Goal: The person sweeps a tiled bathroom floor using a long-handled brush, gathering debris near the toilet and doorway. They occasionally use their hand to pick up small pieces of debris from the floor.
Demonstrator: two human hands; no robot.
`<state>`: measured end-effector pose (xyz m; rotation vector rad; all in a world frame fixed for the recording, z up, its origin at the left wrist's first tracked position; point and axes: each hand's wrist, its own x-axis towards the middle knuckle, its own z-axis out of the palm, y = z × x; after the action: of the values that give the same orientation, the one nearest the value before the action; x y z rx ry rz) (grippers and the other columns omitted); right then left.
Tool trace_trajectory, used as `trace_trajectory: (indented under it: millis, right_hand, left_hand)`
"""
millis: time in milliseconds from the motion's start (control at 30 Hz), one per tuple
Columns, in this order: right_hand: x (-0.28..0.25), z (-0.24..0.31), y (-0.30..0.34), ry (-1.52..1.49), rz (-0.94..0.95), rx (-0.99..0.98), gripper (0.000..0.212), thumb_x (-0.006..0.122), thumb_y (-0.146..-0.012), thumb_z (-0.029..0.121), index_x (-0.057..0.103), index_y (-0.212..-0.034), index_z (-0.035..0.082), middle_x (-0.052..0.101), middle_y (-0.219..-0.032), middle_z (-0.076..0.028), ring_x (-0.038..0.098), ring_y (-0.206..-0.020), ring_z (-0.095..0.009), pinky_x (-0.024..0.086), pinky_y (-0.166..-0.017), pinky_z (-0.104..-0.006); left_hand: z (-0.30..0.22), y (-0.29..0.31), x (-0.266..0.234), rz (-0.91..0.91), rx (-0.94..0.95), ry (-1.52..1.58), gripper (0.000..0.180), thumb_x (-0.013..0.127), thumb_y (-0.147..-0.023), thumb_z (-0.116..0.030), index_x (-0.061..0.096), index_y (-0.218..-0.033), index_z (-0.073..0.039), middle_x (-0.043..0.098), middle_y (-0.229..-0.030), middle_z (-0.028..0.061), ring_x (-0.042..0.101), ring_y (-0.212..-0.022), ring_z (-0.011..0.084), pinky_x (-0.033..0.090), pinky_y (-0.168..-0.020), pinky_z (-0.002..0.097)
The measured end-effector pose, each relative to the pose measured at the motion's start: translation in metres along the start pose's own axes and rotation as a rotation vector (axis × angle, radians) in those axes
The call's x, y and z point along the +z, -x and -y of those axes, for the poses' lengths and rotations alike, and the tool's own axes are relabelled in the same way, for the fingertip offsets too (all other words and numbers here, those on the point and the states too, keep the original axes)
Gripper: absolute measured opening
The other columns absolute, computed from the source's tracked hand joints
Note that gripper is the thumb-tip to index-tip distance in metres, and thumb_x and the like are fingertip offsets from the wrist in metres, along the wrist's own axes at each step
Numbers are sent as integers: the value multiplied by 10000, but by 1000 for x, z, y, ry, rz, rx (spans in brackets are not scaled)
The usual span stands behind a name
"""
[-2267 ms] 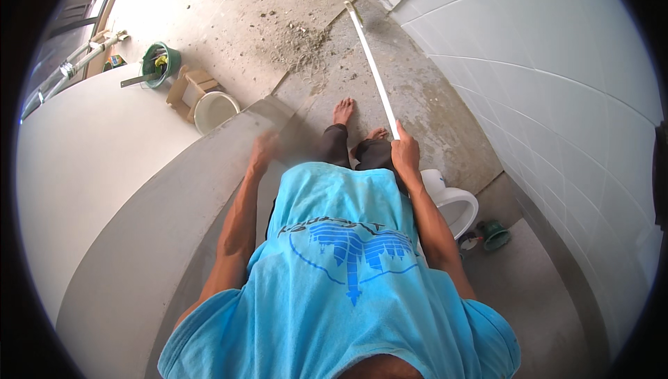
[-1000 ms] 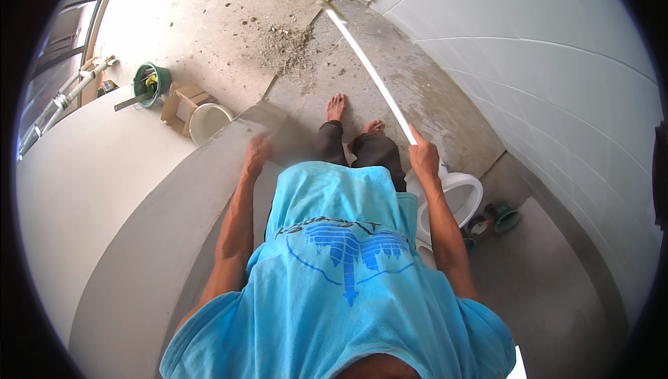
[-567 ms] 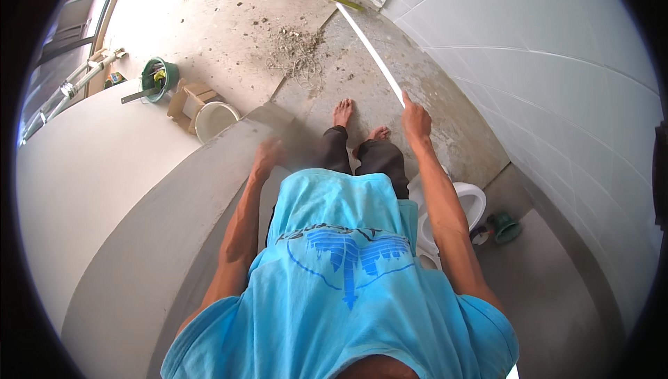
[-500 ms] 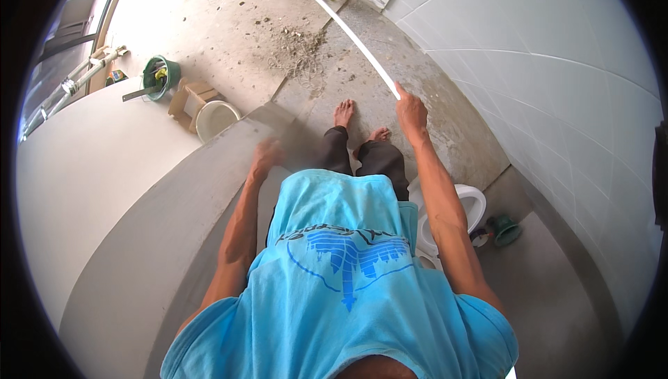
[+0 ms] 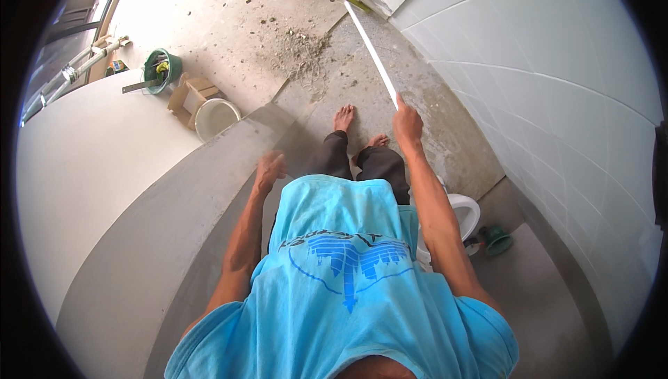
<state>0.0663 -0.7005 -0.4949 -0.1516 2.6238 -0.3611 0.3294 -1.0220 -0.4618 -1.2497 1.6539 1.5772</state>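
My right hand (image 5: 408, 128) is closed round the near end of a long white broom handle (image 5: 372, 48). The handle slants up and slightly left to a narrow yellow-green broom head (image 5: 353, 3), low at the floor beside the corner of a grey wall. A patch of loose rubble and dust (image 5: 299, 52) is spread to the left of the broom head, ahead of my bare feet. My left hand (image 5: 270, 169) hangs beside the grey ledge with its fingers curled loosely; nothing shows in it.
A white bucket (image 5: 226, 109), an open cardboard box (image 5: 182, 100) and a green bucket of tools (image 5: 165, 55) stand beyond the curved ledge (image 5: 174, 198) at left. Pale tiled wall (image 5: 529, 93) bounds the right. A white toilet (image 5: 467, 213) is beside my right forearm, near a dark green container (image 5: 495, 240).
The broom head has shifted right, toward the wall corner, and the handle now stands steeper. My right hand has come slightly nearer; my left hand has dropped a little and moved slightly right.
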Motion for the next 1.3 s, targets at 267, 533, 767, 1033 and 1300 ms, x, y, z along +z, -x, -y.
trace_trajectory:
  millis: [267, 533, 767, 1033, 1300]
  right_hand:
    - [-10, -11, 7, -154, -54, -88, 476, 482, -883, 71, 564, -1343, 160, 672, -882, -225, 673, -833, -410, 531, -703, -497]
    - [7, 2, -12, -62, -19, 8, 477, 496, -865, 59, 583, -1328, 140, 679, -922, -241, 655, -860, -422, 525, -754, -474]
    - [-19, 3, -10, -281, 41, -39, 448, 504, -861, 86, 602, -1297, 121, 670, -1003, -265, 659, -923, -418, 525, -787, -473]
    - [17, 18, -9, -436, -19, -59, 469, 475, -825, 77, 614, -1272, 50, 672, -936, -277, 670, -848, -413, 514, -703, -441]
    - [-44, -77, 126, -537, 196, 271, 454, 505, -811, 82, 620, -1250, 70, 660, -1077, -232, 651, -980, -370, 502, -827, -374]
  left_hand:
    - [-9, 2, -7, -6, 48, 45, 426, 532, -968, -272, 517, -1277, 22, 637, -947, 148, 637, -756, 203, 551, -644, 330]
    - [-1, -3, 4, 11, 13, 23, 429, 528, -966, -266, 514, -1275, 32, 636, -951, 155, 642, -766, 204, 551, -647, 330]
    - [-2, 12, -1, -21, -3, 35, 434, 524, -968, -268, 512, -1275, 38, 633, -941, 152, 643, -766, 207, 551, -647, 331]
    - [-2, 8, 4, -21, 10, 38, 406, 558, -938, -285, 578, -1199, 25, 649, -881, 115, 625, -721, 191, 530, -616, 313]
    - [-8, -11, 1, 86, 24, 29, 418, 540, -964, -269, 522, -1270, 16, 634, -924, 122, 635, -758, 192, 547, -644, 314]
